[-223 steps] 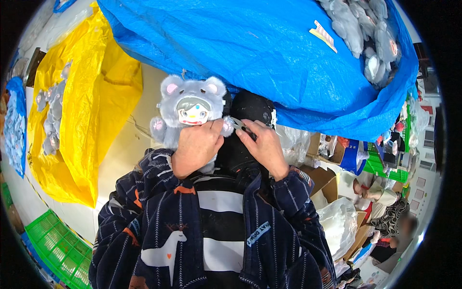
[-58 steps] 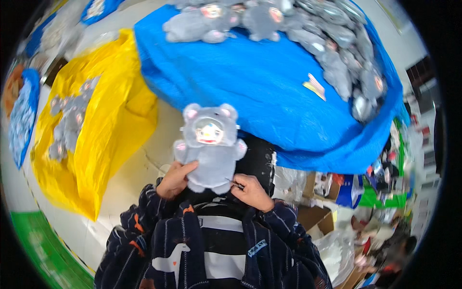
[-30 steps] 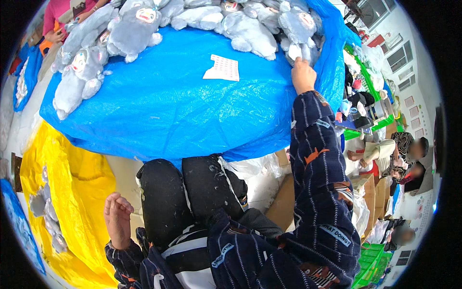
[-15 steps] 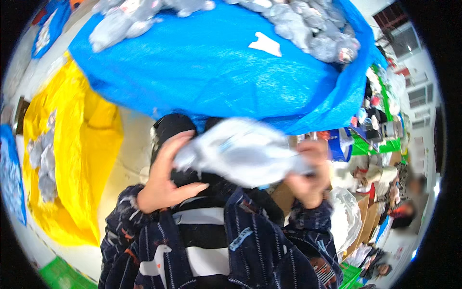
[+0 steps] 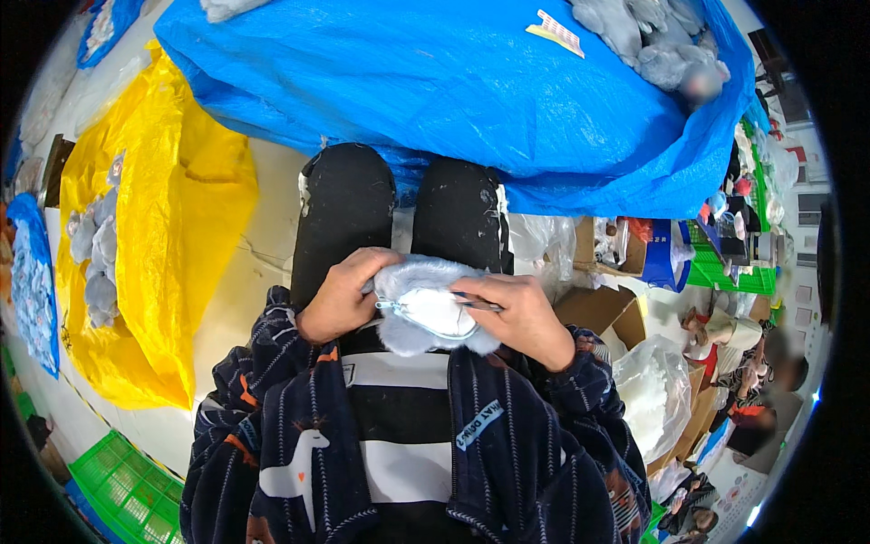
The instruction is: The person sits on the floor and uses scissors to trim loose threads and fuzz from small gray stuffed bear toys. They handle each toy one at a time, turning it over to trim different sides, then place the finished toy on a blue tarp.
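Half a second ago the plush (image 5: 406,337) is a blur between the hands; now it sits steady on the near side of the blue sheet (image 5: 435,82), above the lap (image 5: 349,195), its zipper (image 5: 421,324) parted and the white inside (image 5: 433,306) showing. That seems to shift the work from fetching to the opening itself. The left hand (image 5: 349,295) has its fingers bent round one end of the plush (its thumb is hard to make out). The right hand (image 5: 526,317) pinches a dark tool (image 5: 480,305), fingers nearly together, at the other end, its tip over the white inside; whether it touches cannot be told.
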### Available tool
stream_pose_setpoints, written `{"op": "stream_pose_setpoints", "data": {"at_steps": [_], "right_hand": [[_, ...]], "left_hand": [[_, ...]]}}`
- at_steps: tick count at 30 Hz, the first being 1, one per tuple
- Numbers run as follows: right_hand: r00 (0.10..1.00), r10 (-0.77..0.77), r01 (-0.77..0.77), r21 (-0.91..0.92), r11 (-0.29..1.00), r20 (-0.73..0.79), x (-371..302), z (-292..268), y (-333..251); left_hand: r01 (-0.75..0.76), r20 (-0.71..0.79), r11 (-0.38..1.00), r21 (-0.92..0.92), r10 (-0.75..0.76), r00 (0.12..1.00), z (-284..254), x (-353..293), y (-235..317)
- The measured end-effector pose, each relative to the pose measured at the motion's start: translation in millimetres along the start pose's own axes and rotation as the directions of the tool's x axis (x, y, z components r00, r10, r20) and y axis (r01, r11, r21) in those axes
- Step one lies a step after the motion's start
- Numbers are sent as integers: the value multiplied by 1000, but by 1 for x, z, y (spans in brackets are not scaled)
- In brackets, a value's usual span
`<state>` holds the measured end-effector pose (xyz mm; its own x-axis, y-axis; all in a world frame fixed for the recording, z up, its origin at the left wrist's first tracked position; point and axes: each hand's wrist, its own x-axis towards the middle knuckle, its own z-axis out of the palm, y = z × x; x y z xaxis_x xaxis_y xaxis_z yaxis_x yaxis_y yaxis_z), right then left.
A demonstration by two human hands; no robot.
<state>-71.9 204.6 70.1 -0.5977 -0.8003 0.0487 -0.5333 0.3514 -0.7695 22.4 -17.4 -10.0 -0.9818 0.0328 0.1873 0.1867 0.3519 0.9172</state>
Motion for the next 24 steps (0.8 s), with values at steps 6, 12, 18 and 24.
{"op": "stream_pose_setpoints", "data": {"at_steps": [6,12,18,24], "right_hand": [[991,81,-38,-346,937,110,13,8,1],[992,-10,46,-283,958,128,29,28,23],[991,-44,40,31,999,123,30,20,38],[798,255,-543,469,696,546,30,-33,15]], "left_hand": [[-11,51,1000,-6,11,999,-1,4,0],[-85,80,990,-116,95,992,5,6,-11],[48,22,998,-40,-47,999,5,3,-7],[107,21,991,-82,-106,994,5,8,-8]]}}
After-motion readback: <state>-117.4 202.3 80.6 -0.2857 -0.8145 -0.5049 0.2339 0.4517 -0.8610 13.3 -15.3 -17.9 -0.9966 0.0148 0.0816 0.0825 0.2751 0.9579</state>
